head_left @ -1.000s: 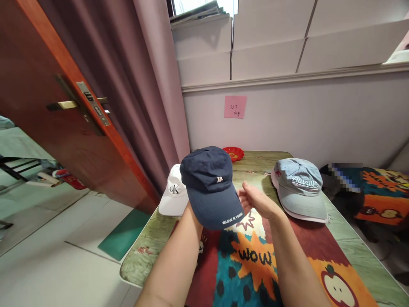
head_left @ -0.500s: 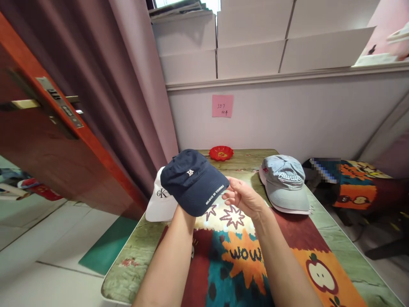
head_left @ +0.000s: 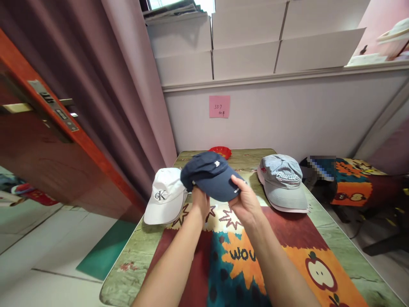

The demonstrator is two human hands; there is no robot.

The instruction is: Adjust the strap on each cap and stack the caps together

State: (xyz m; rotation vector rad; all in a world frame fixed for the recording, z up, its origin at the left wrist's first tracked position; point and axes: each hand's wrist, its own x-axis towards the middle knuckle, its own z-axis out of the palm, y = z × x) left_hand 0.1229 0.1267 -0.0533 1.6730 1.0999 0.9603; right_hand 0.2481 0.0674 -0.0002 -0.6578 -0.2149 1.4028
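Holding navy cap, left fingers mostly hidden, right fingers pinching brim, dish behind

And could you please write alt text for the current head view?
A person's left hand and right hand hold a navy cap above a table. A white cap lies at left, a pale blue cap at right, and a red dish behind.

Left hand: yours is raised, fingers mostly hidden.
Right hand: your thumb lies uppermost, fingers curled below, gripping.
Left forearm: bare, angled inward from your side.
Right forearm: bare, angled inward likewise.
Spacing: your hands are near, not touching.
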